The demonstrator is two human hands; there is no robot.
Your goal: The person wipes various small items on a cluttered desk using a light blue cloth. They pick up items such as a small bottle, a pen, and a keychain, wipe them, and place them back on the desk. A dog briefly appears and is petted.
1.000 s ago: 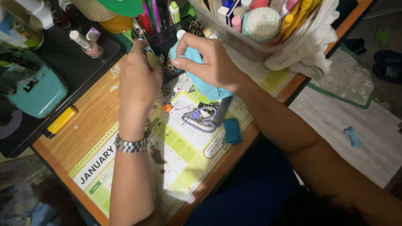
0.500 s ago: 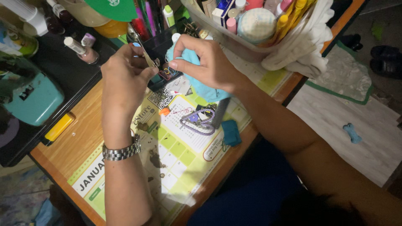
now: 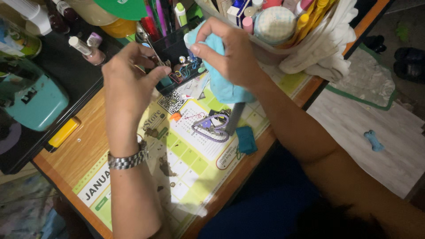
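Right hand (image 3: 234, 55) clutches blue cloth (image 3: 223, 84), seemingly draping below.

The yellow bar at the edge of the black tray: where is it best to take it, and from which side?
Probably across its two long sides, near the middle, coming from above. The yellow bar lies flat and slanted on the wooden desk, and its far long side sits against the black tray, so a side approach looks blocked there.

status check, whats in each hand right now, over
Left hand pinching a thin metal tool beside the black desk organiser. Right hand gripping a light blue cloth. Nothing blocking.
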